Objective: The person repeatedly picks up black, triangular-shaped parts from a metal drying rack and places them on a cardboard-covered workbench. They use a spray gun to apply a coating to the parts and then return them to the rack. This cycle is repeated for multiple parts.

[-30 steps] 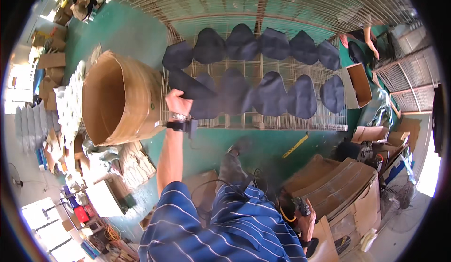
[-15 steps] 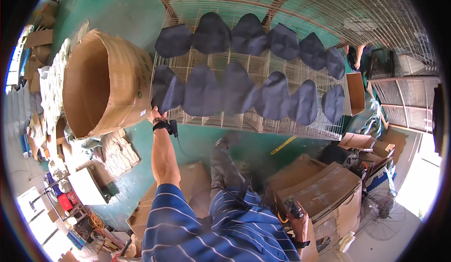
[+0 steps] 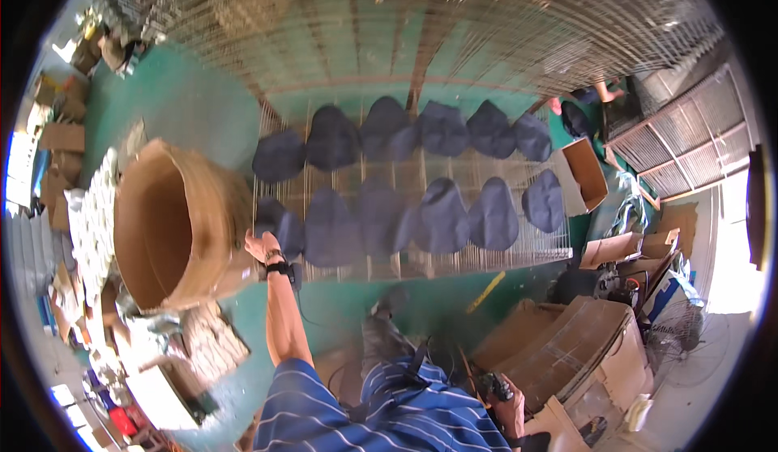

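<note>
Two rows of dark blue, rounded fabric pieces (image 3: pixel 444 215) lie on a wire rack (image 3: pixel 559 253) in front of me. My left hand (image 3: pixel 261 246) is at the rack's near left corner, its fingers closed around the edge beside the nearest dark piece (image 3: pixel 279 223); motion blur softens the fingertips. A dark band and a small black device are on that wrist. Low on the right, my right hand (image 3: pixel 510 411) is wrapped around a small black object (image 3: pixel 496 385), whose exact kind I cannot make out.
A large open cardboard drum-shaped box (image 3: pixel 235 201) stands against the rack's left end. Flattened cardboard boxes (image 3: pixel 579 339) are piled at my right, near a fan (image 3: pixel 677 330). More wire racks (image 3: pixel 689 140) stand beyond. Another person's arm (image 3: pixel 606 91) shows at far right.
The view has tilted up, so the rack and box sit lower in it. My left hand stays at the rack's corner. My right hand still holds the black object.
</note>
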A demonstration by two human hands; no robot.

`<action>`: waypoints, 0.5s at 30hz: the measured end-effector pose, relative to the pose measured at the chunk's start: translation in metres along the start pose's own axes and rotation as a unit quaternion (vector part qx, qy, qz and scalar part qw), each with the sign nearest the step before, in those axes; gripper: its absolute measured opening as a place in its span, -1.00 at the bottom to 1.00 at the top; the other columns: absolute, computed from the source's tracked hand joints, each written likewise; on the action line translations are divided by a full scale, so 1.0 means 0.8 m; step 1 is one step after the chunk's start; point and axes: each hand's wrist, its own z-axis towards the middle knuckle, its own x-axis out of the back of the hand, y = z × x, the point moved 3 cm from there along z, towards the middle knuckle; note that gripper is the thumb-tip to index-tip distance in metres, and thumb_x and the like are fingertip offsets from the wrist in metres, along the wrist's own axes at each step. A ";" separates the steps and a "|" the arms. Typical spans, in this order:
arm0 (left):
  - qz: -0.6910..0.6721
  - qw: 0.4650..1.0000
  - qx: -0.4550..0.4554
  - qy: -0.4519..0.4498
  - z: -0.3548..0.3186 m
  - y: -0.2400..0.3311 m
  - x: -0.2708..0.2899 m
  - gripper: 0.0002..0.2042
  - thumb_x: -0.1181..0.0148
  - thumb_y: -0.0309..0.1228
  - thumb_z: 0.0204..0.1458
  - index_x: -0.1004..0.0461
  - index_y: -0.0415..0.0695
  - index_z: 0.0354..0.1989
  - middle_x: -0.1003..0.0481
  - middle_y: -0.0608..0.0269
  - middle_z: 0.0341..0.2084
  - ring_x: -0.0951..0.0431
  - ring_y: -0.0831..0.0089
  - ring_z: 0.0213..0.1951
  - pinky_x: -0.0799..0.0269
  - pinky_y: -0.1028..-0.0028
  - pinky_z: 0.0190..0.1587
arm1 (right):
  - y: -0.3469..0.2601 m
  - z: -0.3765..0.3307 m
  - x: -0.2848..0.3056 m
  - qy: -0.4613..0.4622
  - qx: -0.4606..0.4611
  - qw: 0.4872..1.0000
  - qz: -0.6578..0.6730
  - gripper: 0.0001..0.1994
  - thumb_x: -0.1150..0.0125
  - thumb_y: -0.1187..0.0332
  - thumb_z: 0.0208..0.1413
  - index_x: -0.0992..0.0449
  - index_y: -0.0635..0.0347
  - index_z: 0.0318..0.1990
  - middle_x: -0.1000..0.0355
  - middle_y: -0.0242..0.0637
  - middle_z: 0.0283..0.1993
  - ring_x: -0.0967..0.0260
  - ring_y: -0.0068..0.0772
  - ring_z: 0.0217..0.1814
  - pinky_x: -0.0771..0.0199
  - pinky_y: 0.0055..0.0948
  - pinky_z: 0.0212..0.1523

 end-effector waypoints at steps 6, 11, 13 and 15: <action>-0.210 0.890 -0.404 -0.018 -0.110 0.376 0.099 -0.54 -0.17 -0.61 -0.06 -0.43 -0.12 0.10 -0.45 0.03 -0.01 -0.43 0.02 0.07 -0.34 0.18 0.15 | -0.049 -0.034 0.020 0.004 0.017 0.991 0.134 -0.58 -0.26 0.39 0.04 -0.52 0.17 0.11 -0.55 -0.06 -0.03 -0.48 -0.20 0.06 -0.42 -0.30 0.14; -0.322 0.735 -0.596 -0.010 -0.262 0.620 0.188 -0.58 -0.15 -0.61 -0.01 -0.46 -0.08 0.08 -0.46 0.07 -0.01 -0.44 0.07 0.06 -0.34 0.20 0.13 | -0.037 -0.063 0.025 0.061 -0.027 0.988 0.136 -0.56 -0.25 0.52 -0.21 -0.57 0.23 -0.04 -0.58 -0.16 -0.30 -0.53 -0.36 -0.26 -0.48 -0.39 -0.15; -0.324 0.691 -0.646 0.016 -0.293 0.683 0.194 -0.58 -0.16 -0.59 -0.01 -0.47 -0.07 0.08 -0.46 0.10 0.01 -0.43 0.09 0.05 -0.33 0.22 0.14 | -0.042 -0.081 0.032 0.076 -0.032 0.984 0.158 -0.64 -0.20 0.51 -0.13 -0.55 0.21 -0.08 -0.54 -0.19 -0.29 -0.47 -0.33 -0.23 -0.45 -0.35 -0.15; -0.298 0.657 -0.691 0.046 -0.314 0.734 0.202 -0.58 -0.18 -0.56 -0.03 -0.47 -0.05 0.08 -0.45 0.11 0.02 -0.41 0.10 0.08 -0.30 0.19 0.17 | -0.029 -0.099 0.033 0.095 -0.019 0.977 0.191 -0.64 -0.18 0.48 0.03 -0.53 0.21 0.04 -0.55 -0.15 -0.07 -0.48 -0.22 -0.01 -0.45 -0.31 0.04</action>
